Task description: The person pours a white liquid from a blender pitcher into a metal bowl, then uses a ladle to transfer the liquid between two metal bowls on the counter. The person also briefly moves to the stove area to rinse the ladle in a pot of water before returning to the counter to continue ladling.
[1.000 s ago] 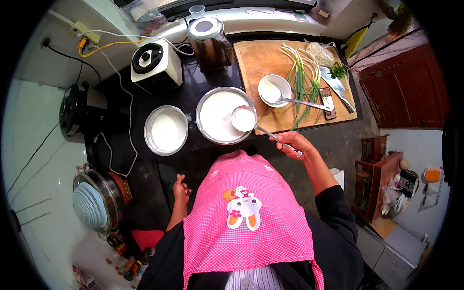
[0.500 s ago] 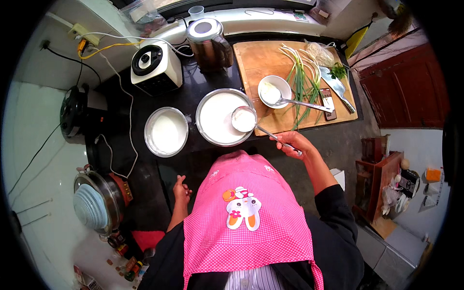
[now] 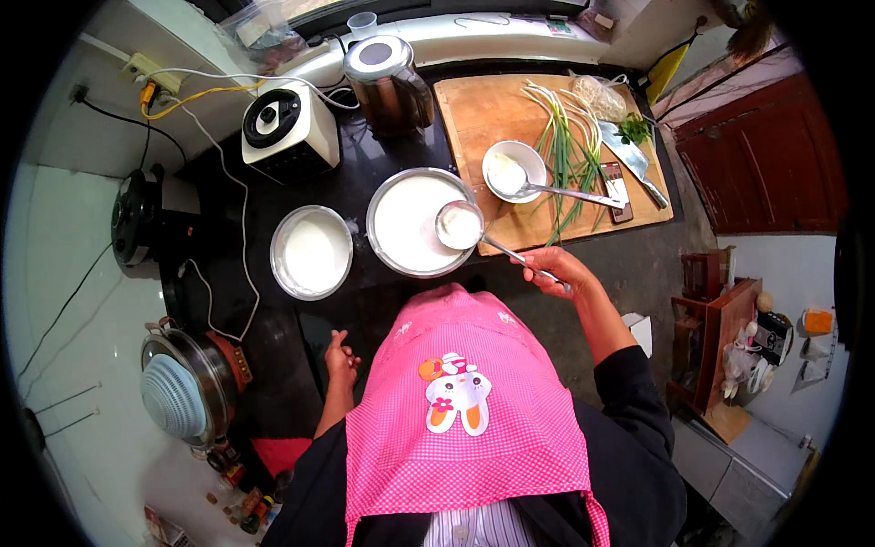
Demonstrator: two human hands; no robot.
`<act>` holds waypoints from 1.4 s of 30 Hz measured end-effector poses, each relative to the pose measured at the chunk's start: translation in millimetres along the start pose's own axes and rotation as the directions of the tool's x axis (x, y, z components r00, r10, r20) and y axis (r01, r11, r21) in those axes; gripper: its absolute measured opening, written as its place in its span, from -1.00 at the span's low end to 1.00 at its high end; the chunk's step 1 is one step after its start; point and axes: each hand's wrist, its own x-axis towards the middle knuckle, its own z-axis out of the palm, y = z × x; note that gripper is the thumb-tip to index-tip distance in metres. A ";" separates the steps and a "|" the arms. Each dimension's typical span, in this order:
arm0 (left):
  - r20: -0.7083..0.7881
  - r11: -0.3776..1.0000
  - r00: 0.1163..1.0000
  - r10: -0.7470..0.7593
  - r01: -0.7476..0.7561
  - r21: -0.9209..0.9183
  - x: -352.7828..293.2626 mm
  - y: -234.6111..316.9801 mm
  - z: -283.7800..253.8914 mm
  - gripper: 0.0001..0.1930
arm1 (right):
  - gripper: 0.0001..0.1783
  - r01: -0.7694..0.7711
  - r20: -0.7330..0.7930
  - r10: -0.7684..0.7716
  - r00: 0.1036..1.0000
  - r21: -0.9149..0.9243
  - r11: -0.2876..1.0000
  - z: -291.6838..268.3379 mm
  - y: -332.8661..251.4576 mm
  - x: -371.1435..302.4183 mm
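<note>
My right hand [image 3: 556, 272] grips the long metal handle of a ladle [image 3: 458, 225]. White matter lies in the ladle's round cup, which is over the right side of a large metal bowl [image 3: 372, 239] of white liquid. Whether the cup touches the liquid, I cannot tell. My left hand [image 3: 341, 357] is beside the pink apron with its fingers curled and nothing seen in them. A smaller metal bowl [image 3: 275, 267], also with white contents, stands left of the large one. On the cutting board [image 3: 469, 118], a white bowl [image 3: 538, 159] holds white matter and a long-handled spoon [image 3: 574, 195].
Green onions [image 3: 567, 155], a cleaver [image 3: 635, 164], a phone [image 3: 617, 193] and herbs [image 3: 633, 129] lie on the board. Behind the bowls stand a blender base [image 3: 296, 132] and a dark jug [image 3: 387, 91]. A white cord [image 3: 246, 219] crosses the counter at left, near a pot [image 3: 211, 383].
The view has shifted slightly. Both hands and the ladle stay in nearly the same place.
</note>
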 end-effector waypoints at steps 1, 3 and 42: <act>-0.045 0.999 0.998 -0.039 0.039 -0.002 -9.1 10.6 6.9 -0.42 | -0.71 0.001 0.001 -0.001 1.000 -0.011 1.000 2.7 -1.0 -2.7; -0.013 0.997 1.000 0.023 -0.024 -0.078 -17.3 27.2 8.9 -0.40 | -0.71 0.024 0.022 -0.024 0.999 0.004 1.000 3.7 0.2 -6.7; 0.005 0.857 0.863 0.505 -0.500 -0.126 3.2 141.9 43.4 -0.54 | -0.69 0.103 0.032 -0.108 0.994 0.109 0.989 9.4 24.5 -10.1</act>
